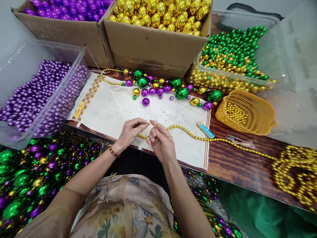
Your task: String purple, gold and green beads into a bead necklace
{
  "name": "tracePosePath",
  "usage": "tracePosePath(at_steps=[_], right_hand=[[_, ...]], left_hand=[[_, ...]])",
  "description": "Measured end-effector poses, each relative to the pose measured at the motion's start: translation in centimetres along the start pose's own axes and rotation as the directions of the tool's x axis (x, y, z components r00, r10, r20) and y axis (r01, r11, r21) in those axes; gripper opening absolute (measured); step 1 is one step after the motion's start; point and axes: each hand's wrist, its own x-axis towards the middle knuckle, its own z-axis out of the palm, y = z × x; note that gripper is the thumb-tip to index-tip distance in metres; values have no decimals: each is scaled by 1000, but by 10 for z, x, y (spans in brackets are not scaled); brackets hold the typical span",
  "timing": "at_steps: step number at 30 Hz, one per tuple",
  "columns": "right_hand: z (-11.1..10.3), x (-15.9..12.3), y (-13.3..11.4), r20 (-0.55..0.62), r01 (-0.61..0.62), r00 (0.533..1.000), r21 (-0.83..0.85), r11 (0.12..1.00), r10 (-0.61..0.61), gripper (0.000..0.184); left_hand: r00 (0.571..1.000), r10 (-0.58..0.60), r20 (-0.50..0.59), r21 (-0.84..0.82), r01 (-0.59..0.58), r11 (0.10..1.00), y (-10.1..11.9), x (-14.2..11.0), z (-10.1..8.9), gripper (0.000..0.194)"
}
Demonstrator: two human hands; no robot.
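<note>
My left hand [132, 131] and my right hand [161, 138] meet above the white towel [111, 105], near the table's front edge. Thumb and fingers of each are pinched together on a thin pale string [149, 137], part of which loops by the right fingertips. A strand of small gold beads [184, 128] passes beneath my hands and runs right across the towel. Beyond them lies a strung garland of green, purple and gold balls [182, 93], with several loose purple balls [145, 101] in front of it.
Cardboard boxes of purple [61, 34] and gold balls [153, 44] stand at the back. Clear bins hold purple beads [37, 96] and green-gold beads [232, 49]. At right are a yellow basket [260, 127], a blue-orange packet [205, 129], snips [240, 141] and heaped gold strands [297, 172].
</note>
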Motion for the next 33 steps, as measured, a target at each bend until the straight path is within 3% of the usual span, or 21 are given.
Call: tracePosePath(at_steps=[3, 6, 10, 13, 17, 19, 21, 23, 25, 28, 31, 33], right_hand=[[2, 4, 6, 42, 94, 995, -173, 980, -88, 41], [0, 5, 9, 74, 198, 980, -429, 882, -184, 41], [-4, 6, 9, 180, 300, 953, -666, 683, -243, 45], [-11, 10, 7, 272, 368, 928, -781, 505, -254, 47], [-17, 22, 1, 306, 353, 926, -909, 221, -221, 37], [-16, 29, -2, 306, 331, 933, -936, 117, -190, 29], [-14, 34, -6, 307, 323, 934, -944, 69, -183, 24], [-12, 37, -10, 320, 347, 920, -933, 92, -226, 25], [-10, 37, -13, 326, 396, 892, -897, 194, -313, 26], [-5, 33, -16, 258, 430, 882, -783, 449, -394, 21], [2, 29, -13, 95, 345, 925, -616, 708, -368, 13], [7, 28, -9, -20, 276, 944, -491, 826, -328, 12]], left_hand=[[1000, 25, -3, 9, -25, 1000, -4, -2, 0, 16], [999, 30, 41, 37, -31, 999, -3, -2, -1, 16], [999, 31, -13, 109, -29, 994, 1, -2, 2, 10], [997, 70, -28, 195, -63, 979, 7, -1, 3, 15], [993, 122, 10, 346, -118, 931, 17, 3, 2, 19], [994, 103, -20, 384, -88, 919, 20, 6, 1, 19], [999, 9, -35, 303, 2, 953, 20, 9, 1, 18], [994, -108, -24, 132, 110, 985, 19, 12, 1, 16], [985, -171, -25, -15, 171, 985, 16, 11, 1, 14], [988, -141, -59, -67, 137, 988, 14, 6, 4, 14], [994, -71, -82, -12, 70, 997, 15, -1, 10, 17], [993, -62, -96, -11, 61, 998, 14, -4, 13, 19]])
